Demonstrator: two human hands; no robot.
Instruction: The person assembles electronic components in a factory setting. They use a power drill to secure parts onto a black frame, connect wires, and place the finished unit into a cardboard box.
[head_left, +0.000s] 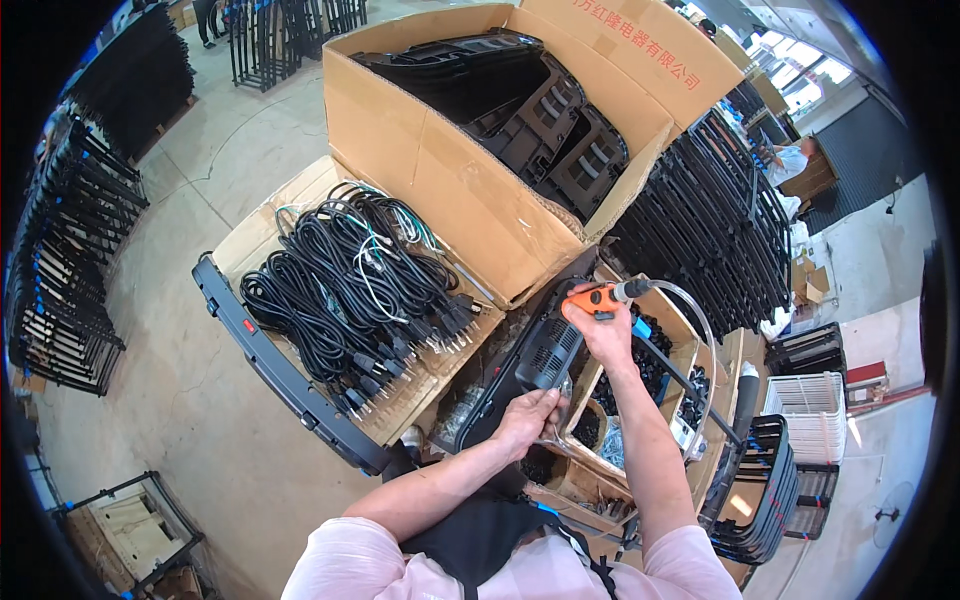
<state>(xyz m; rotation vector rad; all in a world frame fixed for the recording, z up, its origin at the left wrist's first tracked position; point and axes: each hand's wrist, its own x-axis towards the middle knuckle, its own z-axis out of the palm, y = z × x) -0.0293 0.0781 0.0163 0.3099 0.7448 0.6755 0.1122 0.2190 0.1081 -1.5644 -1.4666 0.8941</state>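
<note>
- Power tool (590,303), orange and black, is at the upper end of a black vented housing (545,357), right of the cord tray; I cannot confirm contact at its tip.
- Right grip (606,332): clamped around the tool's body, a clear hose (692,298) curving away behind.
- Left grip (524,421): fingers together at the housing's lower end; I cannot tell what they are clamped on.
- Step, in my judgement: tool work on the housing. Next move would call for the left to steady the part and the tool to stay square, hose unsnagged.
- Nearby: black power cords (340,285) bundled in a cardboard tray (425,405).
- Writing: red printed characters on the carton flap (655,68), not transcribed; markings on the tool are too small for me to read.
</note>
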